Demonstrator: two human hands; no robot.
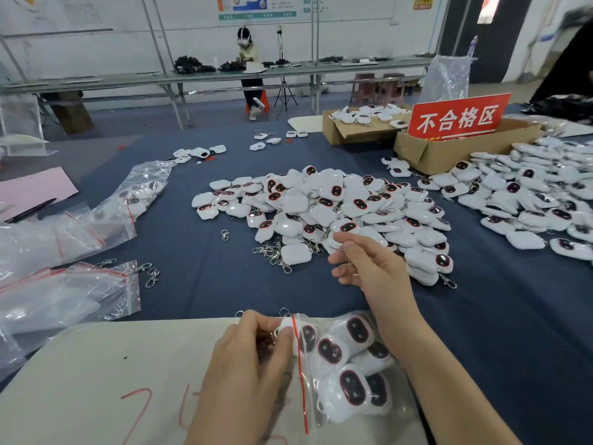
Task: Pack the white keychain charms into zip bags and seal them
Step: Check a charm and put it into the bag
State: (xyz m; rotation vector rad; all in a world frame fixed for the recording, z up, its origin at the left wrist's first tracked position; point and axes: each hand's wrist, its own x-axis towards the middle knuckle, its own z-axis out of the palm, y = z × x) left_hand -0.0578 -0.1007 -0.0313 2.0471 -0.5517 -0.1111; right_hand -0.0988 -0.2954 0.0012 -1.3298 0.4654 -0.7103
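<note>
A clear zip bag [324, 412] with a red seal line lies on a beige board [96, 374] in front of me, holding several white charms with dark oval faces. My left hand [253, 351] grips the bag's open mouth and pinches a white charm [286, 327] there. My right hand [369, 268] hovers over the near edge of the big pile of white keychain charms [321, 210], fingers loosely curled around small metal clasps; what it holds is hard to make out.
Empty zip bags [67, 297] and a filled bag [134, 197] lie at the left, with loose clasps [150, 274] nearby. More bagged charms [539, 194] are heaped at the right, behind them cardboard boxes [449, 149] with a red sign [459, 117]. A person sits at a far bench.
</note>
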